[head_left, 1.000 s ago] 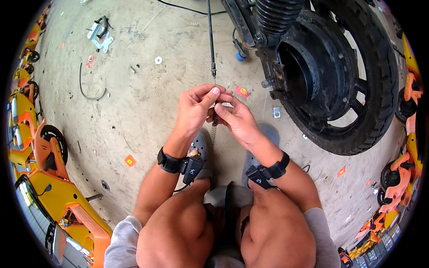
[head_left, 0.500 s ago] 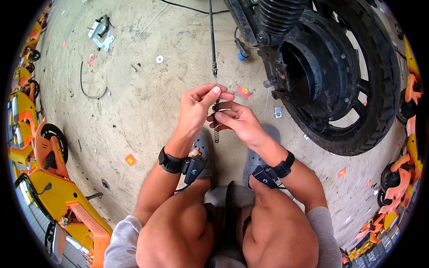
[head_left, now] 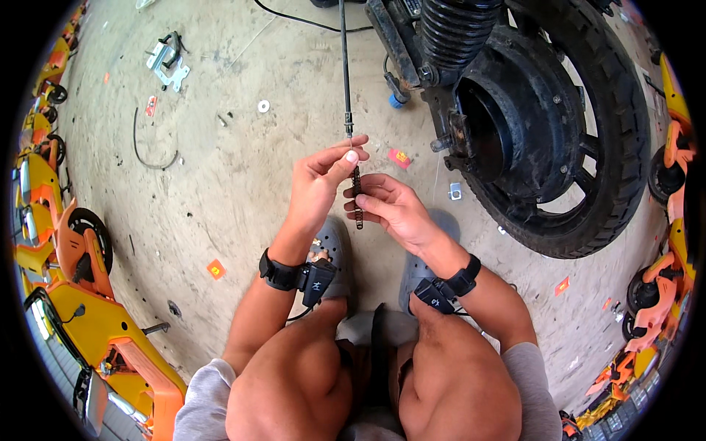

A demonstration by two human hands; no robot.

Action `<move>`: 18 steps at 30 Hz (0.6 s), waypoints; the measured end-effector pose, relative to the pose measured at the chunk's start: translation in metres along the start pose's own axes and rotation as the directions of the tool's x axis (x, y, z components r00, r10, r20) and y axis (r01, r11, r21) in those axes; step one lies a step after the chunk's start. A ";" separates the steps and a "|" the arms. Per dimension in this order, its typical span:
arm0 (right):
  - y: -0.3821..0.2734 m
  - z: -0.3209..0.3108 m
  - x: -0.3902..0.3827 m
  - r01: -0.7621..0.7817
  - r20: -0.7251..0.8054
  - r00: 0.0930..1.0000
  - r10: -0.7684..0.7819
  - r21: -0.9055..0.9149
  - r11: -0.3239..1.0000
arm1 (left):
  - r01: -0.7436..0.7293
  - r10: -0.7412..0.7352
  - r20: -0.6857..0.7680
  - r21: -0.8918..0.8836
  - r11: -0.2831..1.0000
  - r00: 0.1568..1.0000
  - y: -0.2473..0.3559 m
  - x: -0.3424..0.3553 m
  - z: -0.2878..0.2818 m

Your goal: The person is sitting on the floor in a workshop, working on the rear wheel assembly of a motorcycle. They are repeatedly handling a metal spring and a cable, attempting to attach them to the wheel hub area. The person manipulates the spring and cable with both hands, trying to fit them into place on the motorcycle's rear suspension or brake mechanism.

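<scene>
Spring (head_left: 359, 219), dark and thin, is in the head view between the two hands, above the floor, and its lower end points toward the person. The left hand (head_left: 321, 176) has its grip closed in a pinch: thumb and index finger meet on the bare inner wire (head_left: 351, 141), just above the upper end of the spring, while the other fingers are loosely bent. The right hand (head_left: 396, 209) also has a narrow grip, with the thumb on the spring and the fingers on its other side, so that the coils are held between them.

The wire comes out of a black sheathed cable (head_left: 346, 66), which runs down from the upper edge and ends in a fitting (head_left: 349, 121) near the left fingertips.

To the right of the hands stands a wheel (head_left: 632, 147) with a black tyre, beside a ribbed shock absorber (head_left: 456, 37). A blue-capped connector (head_left: 397, 101) hangs near it. On the concrete floor (head_left: 228, 191) lie a flat washer (head_left: 264, 106), a metal bracket (head_left: 175, 79) and a curved black tube (head_left: 137, 136). Under the hands are two grey clogs (head_left: 334, 250).
</scene>
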State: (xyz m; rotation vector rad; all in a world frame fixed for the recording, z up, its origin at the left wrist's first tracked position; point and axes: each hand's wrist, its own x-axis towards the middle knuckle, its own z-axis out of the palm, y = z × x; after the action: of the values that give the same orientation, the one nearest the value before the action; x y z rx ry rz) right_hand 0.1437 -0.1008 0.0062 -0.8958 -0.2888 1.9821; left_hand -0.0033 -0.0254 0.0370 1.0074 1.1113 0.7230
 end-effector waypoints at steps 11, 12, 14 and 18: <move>-0.007 0.014 -0.001 -0.087 -0.088 0.992 0.088 0.013 0.996 | 0.204 -0.188 0.080 -0.295 0.934 0.979 0.000 -0.004 -0.010; -0.006 0.013 -0.002 -0.084 -0.086 0.993 0.084 0.005 0.996 | 0.185 -0.176 0.057 -0.302 0.935 0.983 -0.004 -0.004 -0.009; -0.002 0.010 -0.001 -0.078 -0.081 0.994 0.077 -0.011 0.997 | 0.146 -0.150 0.010 -0.315 0.938 0.989 -0.013 -0.005 -0.007; 0.001 0.000 -0.002 -0.094 -0.008 0.996 0.094 0.005 0.996 | 0.068 -0.078 -0.017 -0.326 0.943 0.997 -0.011 -0.007 0.001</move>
State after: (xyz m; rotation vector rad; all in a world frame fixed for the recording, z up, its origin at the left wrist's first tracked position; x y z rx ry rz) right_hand 0.1434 -0.1027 0.0065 -0.9291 -0.2412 2.0642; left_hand -0.0045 -0.0358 0.0296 0.6733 1.0085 0.8325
